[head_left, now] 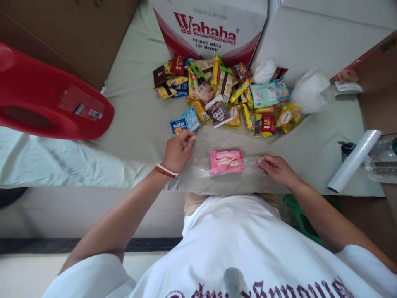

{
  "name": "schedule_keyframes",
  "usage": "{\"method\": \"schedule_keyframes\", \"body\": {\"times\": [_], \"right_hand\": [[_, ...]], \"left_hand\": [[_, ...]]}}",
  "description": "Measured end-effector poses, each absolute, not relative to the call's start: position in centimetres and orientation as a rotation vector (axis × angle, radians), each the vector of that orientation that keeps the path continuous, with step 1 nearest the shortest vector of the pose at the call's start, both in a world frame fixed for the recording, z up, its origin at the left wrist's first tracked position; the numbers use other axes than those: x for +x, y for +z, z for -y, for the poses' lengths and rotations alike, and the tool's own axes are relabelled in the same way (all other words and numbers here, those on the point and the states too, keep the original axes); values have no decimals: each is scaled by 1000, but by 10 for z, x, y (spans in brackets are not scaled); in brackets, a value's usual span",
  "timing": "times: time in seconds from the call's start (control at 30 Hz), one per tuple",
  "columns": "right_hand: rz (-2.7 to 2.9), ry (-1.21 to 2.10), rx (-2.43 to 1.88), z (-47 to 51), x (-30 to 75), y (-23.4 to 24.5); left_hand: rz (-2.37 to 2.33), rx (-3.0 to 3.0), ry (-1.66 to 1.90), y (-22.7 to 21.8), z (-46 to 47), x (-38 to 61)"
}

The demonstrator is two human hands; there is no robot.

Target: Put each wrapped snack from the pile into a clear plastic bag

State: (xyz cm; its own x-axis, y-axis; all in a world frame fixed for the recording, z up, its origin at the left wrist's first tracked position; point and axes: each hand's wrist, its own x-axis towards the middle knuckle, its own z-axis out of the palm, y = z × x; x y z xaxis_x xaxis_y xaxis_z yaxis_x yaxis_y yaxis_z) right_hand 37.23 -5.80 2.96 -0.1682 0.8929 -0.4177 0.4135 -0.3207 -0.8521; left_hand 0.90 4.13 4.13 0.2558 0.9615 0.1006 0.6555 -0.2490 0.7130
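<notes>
In the head view, a pink Nabati wafer packet (227, 161) lies flat on the pale green tablecloth (139, 145), near the edge closest to the person and between the two hands. Its lettering is upside down from here. Clear plastic film (204, 142) spreads around it; whether a layer also covers its top is hard to tell.

The right hand (277, 167) pinches the film between thumb and fingertips, just beside the packet's right end. The left hand (180, 151) has curled fingers with the thumb close to them, at the film's left side and just below a blue snack sachet (185, 123); I cannot tell whether it grips the film.

As for progress, packet and film are together, but the film looks loose and wrinkled, with its edges not drawn snugly around the packet. Only this one packet is with the film. The heap of wrapped snacks (225, 85) lies apart, in front of the Wahaha water carton (207, 35), and none of it appears to have film around it. A whitish roll (355, 161) lies beyond the right hand.
</notes>
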Motion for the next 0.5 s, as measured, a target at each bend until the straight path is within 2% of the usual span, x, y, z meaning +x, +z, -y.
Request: {"method": "schedule_keyframes", "body": {"times": [0.1,0.2,0.33,0.5], "right_hand": [[1385,1569,-1731,45,364,28],[1315,1648,-1726,38,360,33],[1281,1663,-1770,32,363,33],[1499,1577,-1936,31,367,28]], "left_hand": [[-1234,2097,926,48,-36,8],[-974,2247,755,41,-15,5],[-1191,2058,539,11,-5,5],[-1659,1604,764,0,-34,5]]}}
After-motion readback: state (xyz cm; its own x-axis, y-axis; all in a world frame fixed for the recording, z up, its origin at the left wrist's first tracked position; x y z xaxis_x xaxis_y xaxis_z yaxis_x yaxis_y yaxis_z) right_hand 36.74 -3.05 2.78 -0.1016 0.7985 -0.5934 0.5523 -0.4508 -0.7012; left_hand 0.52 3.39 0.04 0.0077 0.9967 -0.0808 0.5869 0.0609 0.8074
